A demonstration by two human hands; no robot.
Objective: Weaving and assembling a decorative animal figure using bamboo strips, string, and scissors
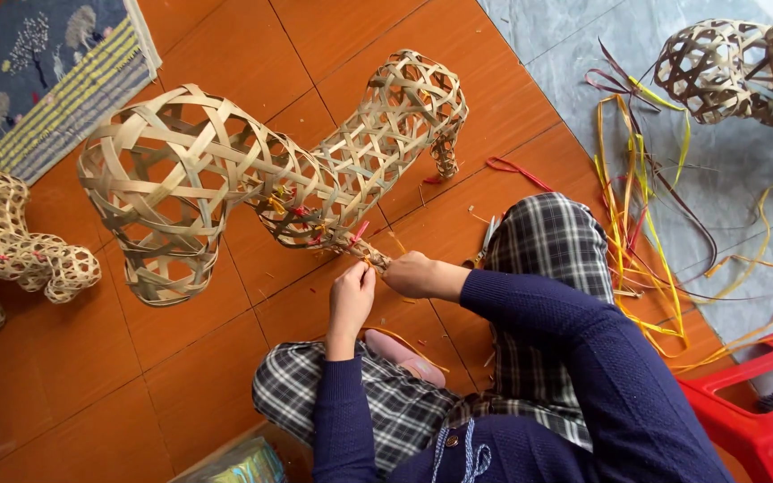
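Note:
A woven bamboo animal figure [252, 170] stands on the orange tiled floor [91, 394], with a big round head at the left and a tube-shaped body. One thin woven leg [364, 249] points down toward me. My left hand [351, 300] pinches the tip of that leg from below. From the right, my right hand [413, 273] grips the same leg tip. Small red and yellow ties show where the leg joins the body.
A smaller woven figure [2, 241] lies at the left edge, another [744, 72] at top right. Loose yellow, red and dark strips [637, 224] litter the floor on the right. A red plastic stool [753, 411] stands at bottom right, a patterned rug [46, 72] at top left.

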